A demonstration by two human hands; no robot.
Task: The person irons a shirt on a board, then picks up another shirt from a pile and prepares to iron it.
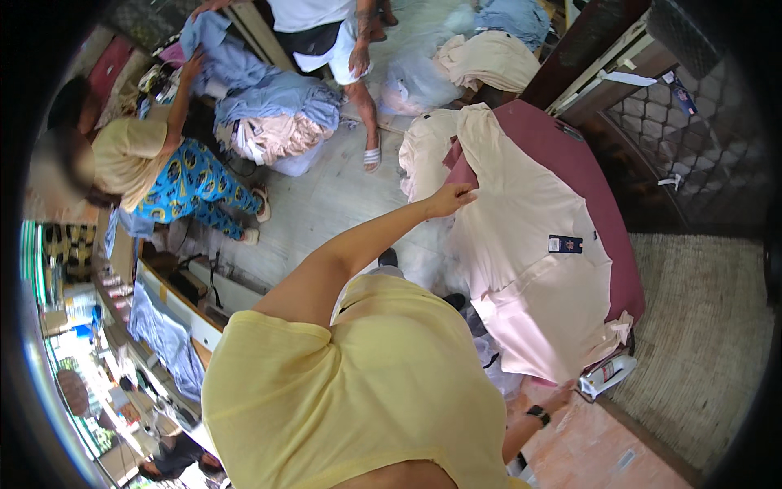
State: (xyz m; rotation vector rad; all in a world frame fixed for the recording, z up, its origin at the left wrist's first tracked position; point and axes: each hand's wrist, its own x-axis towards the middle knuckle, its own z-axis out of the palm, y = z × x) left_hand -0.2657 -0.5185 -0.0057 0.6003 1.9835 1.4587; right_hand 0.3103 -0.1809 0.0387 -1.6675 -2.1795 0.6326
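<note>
A cream shirt [529, 212] with a dark hang tag [565, 244] lies spread over a maroon padded ironing board [607, 191]. At the shirt's left edge, the fingers of my left hand [450, 200] are closed on the cloth. My right hand [557, 398], below a dark wristwatch, is low beside the board's near end. Next to its fingertips is a white and grey iron [609, 373]. Whether those fingers grip the iron is too unclear to make out.
Across the floor stands a heap of blue and pale garments [277, 114], with a person in patterned trousers [199, 183] and another in white shorts [346, 61] beside it. More cream garments [489, 61] lie at the back. A lattice door [660, 122] stands to the right.
</note>
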